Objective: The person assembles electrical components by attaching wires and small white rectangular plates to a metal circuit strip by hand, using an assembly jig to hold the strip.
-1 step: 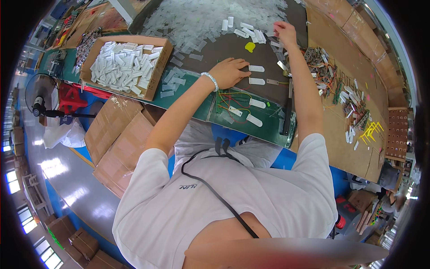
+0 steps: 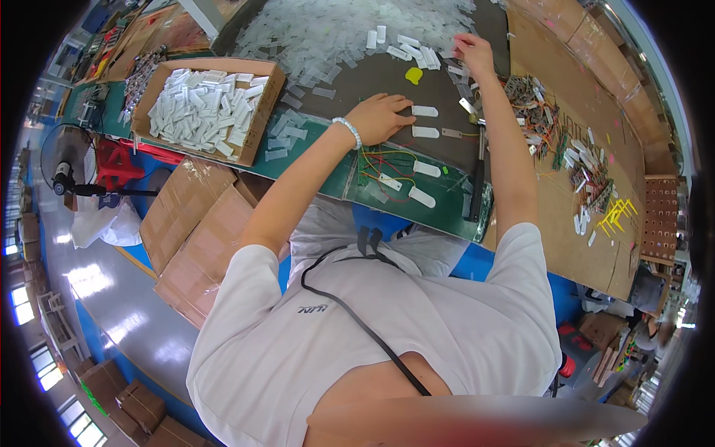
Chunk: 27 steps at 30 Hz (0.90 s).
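Note:
My left hand [image 2: 381, 119], with a beaded bracelet at the wrist, lies low over the dark mat with its fingers stretched out. Its fingertips are beside two white round-ended plastic pieces [image 2: 424, 111]. My right hand [image 2: 473, 54] is farther off, thumb and fingers pinched together near a cluster of white pieces [image 2: 427, 58]; whatever they hold is too small to make out. A yellow blob [image 2: 413, 75] is on the mat between the hands. Closer to me are two more white pieces [image 2: 427, 169] with red and yellow wires. Under my right forearm lies a black-handled tool [image 2: 479, 175].
A cardboard box [image 2: 246, 153] full of white pieces stands at the left. Translucent slips [image 2: 350, 33] heap across the far side. Wired boards [image 2: 532, 108] and yellow plastic parts [image 2: 615, 216] lie on cardboard at the right. Large cartons [image 2: 197, 231] stand below the table's left edge.

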{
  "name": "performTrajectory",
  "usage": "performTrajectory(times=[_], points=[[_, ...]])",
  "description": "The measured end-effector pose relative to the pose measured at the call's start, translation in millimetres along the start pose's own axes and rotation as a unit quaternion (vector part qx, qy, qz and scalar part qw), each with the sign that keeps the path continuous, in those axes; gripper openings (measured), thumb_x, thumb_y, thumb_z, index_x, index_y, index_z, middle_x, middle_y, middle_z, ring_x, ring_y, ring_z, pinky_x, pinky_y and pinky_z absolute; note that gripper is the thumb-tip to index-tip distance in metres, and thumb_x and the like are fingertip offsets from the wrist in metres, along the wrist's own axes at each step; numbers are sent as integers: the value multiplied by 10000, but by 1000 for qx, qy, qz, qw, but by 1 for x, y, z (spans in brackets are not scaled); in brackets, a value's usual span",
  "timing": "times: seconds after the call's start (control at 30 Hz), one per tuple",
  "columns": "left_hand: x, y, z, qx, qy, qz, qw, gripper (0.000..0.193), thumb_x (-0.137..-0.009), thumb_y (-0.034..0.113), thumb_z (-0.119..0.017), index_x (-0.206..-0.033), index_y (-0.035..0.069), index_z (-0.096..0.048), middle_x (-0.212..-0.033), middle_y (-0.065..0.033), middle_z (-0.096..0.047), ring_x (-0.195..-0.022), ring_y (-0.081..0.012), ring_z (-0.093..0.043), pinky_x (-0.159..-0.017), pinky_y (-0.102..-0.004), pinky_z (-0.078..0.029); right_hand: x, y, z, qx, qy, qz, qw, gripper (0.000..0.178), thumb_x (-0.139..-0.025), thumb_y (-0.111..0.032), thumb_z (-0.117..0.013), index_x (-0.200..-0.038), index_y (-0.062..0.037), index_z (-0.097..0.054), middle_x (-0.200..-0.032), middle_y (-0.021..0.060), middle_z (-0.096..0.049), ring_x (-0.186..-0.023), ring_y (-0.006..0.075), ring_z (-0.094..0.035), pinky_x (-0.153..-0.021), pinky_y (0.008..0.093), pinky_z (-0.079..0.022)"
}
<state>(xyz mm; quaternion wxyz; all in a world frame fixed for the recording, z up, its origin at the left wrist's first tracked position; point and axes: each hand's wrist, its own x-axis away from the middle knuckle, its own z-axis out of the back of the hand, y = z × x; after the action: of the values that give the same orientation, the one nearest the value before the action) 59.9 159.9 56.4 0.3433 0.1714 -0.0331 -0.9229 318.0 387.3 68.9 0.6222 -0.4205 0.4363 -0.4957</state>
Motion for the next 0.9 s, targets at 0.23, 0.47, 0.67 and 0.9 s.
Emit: performTrajectory(times=[0.23,0.47,0.67,0.9], points=[[-2,-9,-8,-28,13,-10,999,337,-916,193,-595,-1240,200,-690,-1396,-85,-561,-1308,-262,-520,-1072,-431,-437,95,-40,3,114,-157,115,974,207,-940,-29,-622,-1114,-7,-733,-913,68,-737,-890,171,-699,-802,295,-541],[-3,-6,-9,-15,-1,5,1000,337,-926,184,-574,-1239,214,-696,-1351,-67,-578,-1282,-237,-537,-1077,-421,-435,150,-32,-37,167,-276,158,933,276,-880,-19,-650,-1155,-12,-667,-1088,121,-731,-1005,262,-701,-880,350,-536],[-1,-4,-7,-20,1,-2,1000,324,-948,170,-567,-1248,176,-689,-1404,-100,-545,-1275,-287,-536,-1075,-426,-439,167,-32,-36,327,-152,345,866,220,-875,-84,-699,-1085,-26,-668,-1036,113,-671,-885,273,-660,-790,356,-531],[-2,-4,-8,-28,5,1,1000,326,-952,170,-564,-1255,174,-685,-1418,-94,-541,-1288,-286,-527,-1085,-424,-431,189,-36,-33,382,-128,189,896,239,-841,-97,-709,-1064,-18,-681,-1080,148,-679,-1037,359,-634,-910,438,-515]])
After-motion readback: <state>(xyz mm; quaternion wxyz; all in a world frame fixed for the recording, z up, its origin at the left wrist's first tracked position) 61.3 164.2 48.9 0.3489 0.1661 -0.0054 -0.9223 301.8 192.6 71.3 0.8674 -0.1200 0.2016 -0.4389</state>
